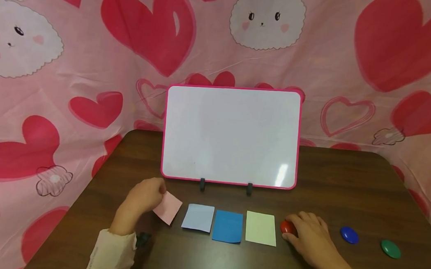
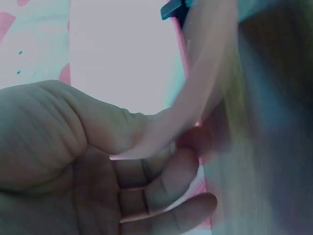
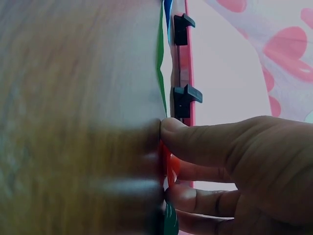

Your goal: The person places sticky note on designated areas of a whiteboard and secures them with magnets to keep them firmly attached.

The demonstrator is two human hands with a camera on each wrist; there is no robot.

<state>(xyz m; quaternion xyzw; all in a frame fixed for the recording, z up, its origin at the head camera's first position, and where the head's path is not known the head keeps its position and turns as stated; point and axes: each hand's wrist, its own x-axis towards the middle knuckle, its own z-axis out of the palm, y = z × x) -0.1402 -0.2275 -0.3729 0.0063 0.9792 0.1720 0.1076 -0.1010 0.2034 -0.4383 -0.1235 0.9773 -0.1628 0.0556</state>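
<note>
Pinching pink sticky note (image 1: 168, 207) in left hand (image 1: 142, 200), corner lifted off bench (image 1: 345, 187), left end of note row. Right hand (image 1: 311, 235) gripping red magnet (image 1: 287, 227); whiteboard (image 1: 232, 135) stands straight behind.

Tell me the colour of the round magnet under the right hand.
Red; the magnet shows best in the head view, at the right hand's fingertips.
</note>
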